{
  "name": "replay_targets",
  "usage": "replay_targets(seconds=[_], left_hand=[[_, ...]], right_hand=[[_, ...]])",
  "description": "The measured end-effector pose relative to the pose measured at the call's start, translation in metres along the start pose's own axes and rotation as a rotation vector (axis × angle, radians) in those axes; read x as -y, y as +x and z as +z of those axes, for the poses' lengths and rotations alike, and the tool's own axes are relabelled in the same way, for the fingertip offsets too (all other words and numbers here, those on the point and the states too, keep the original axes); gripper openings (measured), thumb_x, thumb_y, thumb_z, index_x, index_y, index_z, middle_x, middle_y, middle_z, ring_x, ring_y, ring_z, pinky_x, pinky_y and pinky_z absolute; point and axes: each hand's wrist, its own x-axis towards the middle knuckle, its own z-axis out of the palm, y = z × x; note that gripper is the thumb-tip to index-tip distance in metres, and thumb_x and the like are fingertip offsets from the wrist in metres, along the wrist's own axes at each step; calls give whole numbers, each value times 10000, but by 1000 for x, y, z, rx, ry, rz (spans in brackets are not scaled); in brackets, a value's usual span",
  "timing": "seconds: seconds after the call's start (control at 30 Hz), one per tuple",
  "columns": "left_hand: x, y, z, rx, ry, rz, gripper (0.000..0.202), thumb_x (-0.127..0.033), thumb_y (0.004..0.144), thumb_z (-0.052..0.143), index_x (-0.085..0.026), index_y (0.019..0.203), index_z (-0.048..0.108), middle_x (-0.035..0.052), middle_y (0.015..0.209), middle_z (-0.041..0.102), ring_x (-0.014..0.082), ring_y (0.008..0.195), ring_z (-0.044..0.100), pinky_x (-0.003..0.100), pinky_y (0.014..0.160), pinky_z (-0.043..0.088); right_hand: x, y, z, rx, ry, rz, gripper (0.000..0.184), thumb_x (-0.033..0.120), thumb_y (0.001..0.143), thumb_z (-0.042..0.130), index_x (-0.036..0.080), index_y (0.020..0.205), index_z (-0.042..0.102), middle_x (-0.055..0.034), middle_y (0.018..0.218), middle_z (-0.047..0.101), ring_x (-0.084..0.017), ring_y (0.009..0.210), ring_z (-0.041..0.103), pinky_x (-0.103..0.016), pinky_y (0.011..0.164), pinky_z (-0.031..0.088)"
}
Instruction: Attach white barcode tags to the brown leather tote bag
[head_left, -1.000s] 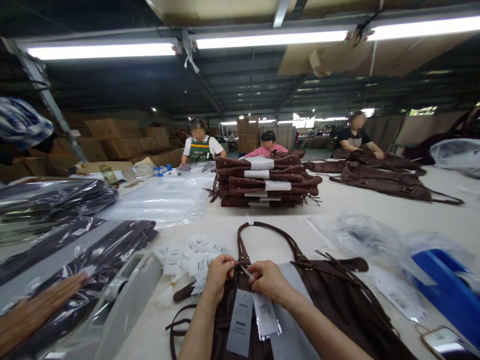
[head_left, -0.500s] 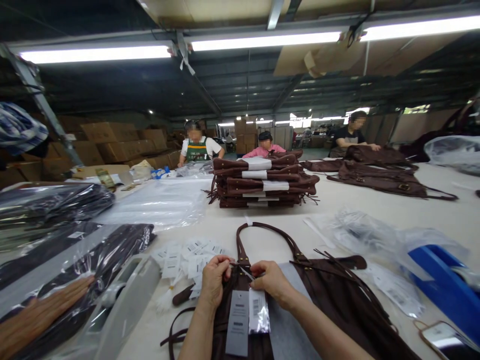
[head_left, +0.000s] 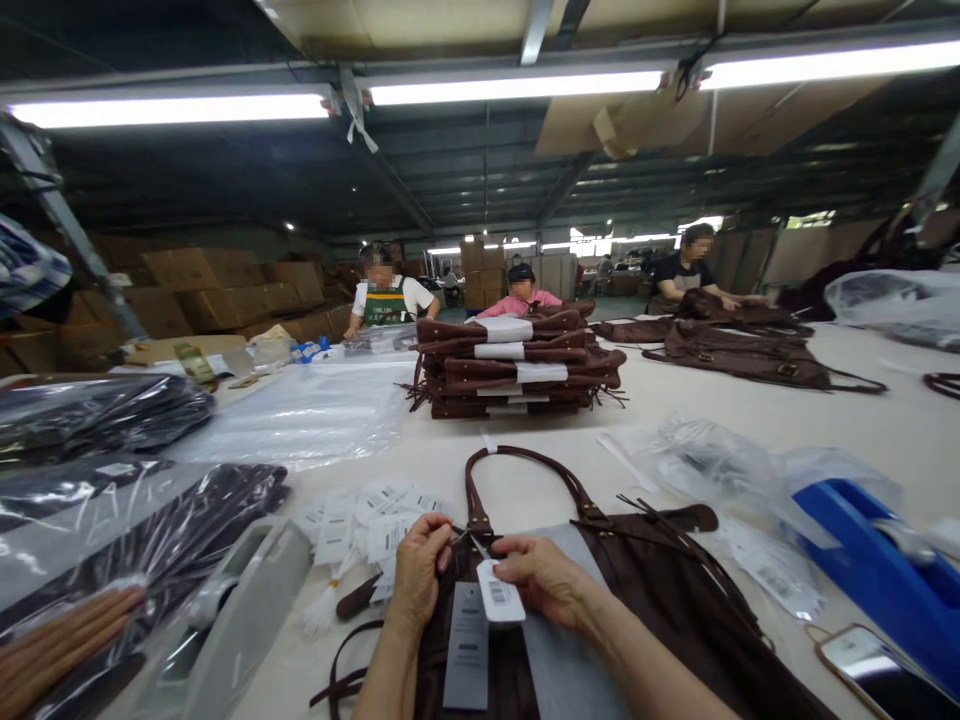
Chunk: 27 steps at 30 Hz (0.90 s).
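A dark brown handbag [head_left: 660, 600] lies on the table before me, its looped handle [head_left: 525, 455] pointing away. At the handle's left base, my left hand [head_left: 421, 560] pinches a thin string. My right hand [head_left: 544, 575] is closed at the string's other side, by a white barcode tag [head_left: 500, 594] that hangs below its fingertips. A grey printed tag [head_left: 466, 640] rests on the bag just left of it. White-grey tissue paper [head_left: 570, 640] runs down the bag's middle. Loose white tags [head_left: 382, 515] lie beyond my left hand.
A grey tape dispenser [head_left: 240, 610] stands left, a blue one [head_left: 877, 560] right, near a phone [head_left: 885, 665]. Stacked brown bags [head_left: 510, 370] sit ahead. Another person's hand [head_left: 67, 640] presses a plastic-wrapped bag at left. Several co-workers [head_left: 386, 290] are across the table.
The white tag has turned and lifted slightly beside my right fingers. Both hands stay at the handle base. The other person's hand at left has slid toward the lower left.
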Motion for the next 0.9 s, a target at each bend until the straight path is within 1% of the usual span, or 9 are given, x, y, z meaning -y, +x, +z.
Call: replay_targets(seconds=[0.1, 0.2, 0.3, 0.4, 0.47, 0.57, 0.73, 0.83, 0.9], left_hand=[[-3, -6, 1, 36, 66, -4, 229, -298, 618, 622, -142, 749, 516, -63, 524, 486, 4, 360, 297, 145, 365, 155], [-10, -18, 2, 78, 184, -8, 222, -325, 640, 606, -142, 729, 517, -67, 510, 452, 8, 372, 285, 145, 368, 161], [-17, -31, -1, 73, 239, -21, 238, -357, 651, 599, -150, 730, 513, -75, 505, 416, 10, 377, 266, 146, 371, 162], [-21, -42, -6, 57, 279, -16, 259, -384, 650, 601, -155, 739, 518, -70, 508, 419, 16, 375, 270, 153, 369, 164], [-21, -48, -8, 60, 327, 2, 272, -402, 650, 602, -153, 726, 526, -65, 498, 417, 24, 376, 284, 159, 370, 176], [-21, -59, -9, 63, 386, 15, 305, -442, 653, 598, -150, 716, 533, -67, 472, 390, 34, 383, 291, 163, 378, 192], [-20, -75, -8, 71, 432, 0, 334, -474, 679, 580, -151, 757, 538, -77, 449, 341, 46, 403, 291, 163, 398, 209], [-20, -76, -13, 45, 454, 35, 332, -475, 689, 572, -153, 764, 536, -71, 481, 356, 47, 423, 298, 162, 408, 221], [-19, -73, -18, 10, 474, 52, 341, -484, 687, 570, -157, 772, 531, -71, 492, 354, 49, 431, 297, 160, 408, 219]], right_hand=[[-7, 0, 8, -3, 16, -11, 362, 132, 430, 676, 133, 764, 535, -16, 651, 617, -147, 577, 578, -295, 584, 469], [-13, 3, 12, 8, -2, -3, 242, 152, 463, 653, 125, 672, 533, -5, 589, 589, -120, 527, 550, -265, 542, 460], [-15, 6, 15, 0, -17, 19, 189, 154, 498, 627, 128, 657, 528, 5, 550, 570, -92, 471, 515, -212, 461, 416], [-14, 8, 19, -16, -38, 43, 147, 140, 534, 599, 128, 659, 522, 7, 521, 558, -72, 434, 492, -164, 395, 350], [-14, 10, 22, -28, -41, 47, 128, 129, 558, 583, 132, 667, 515, 7, 522, 562, -66, 427, 490, -151, 380, 331], [-15, 13, 26, -59, -31, 31, 108, 111, 582, 565, 137, 661, 497, 7, 541, 573, -60, 433, 496, -144, 385, 341], [-20, 15, 31, -131, -12, 16, 125, 62, 566, 510, 156, 619, 447, 35, 483, 531, -63, 411, 481, -144, 371, 327], [-19, 13, 31, -134, -9, 28, 116, 57, 539, 483, 146, 613, 474, 16, 477, 541, -81, 408, 486, -151, 347, 297], [-17, 12, 29, -112, 2, 35, 118, 64, 527, 475, 132, 618, 503, -5, 508, 568, -91, 432, 505, -159, 354, 308]])
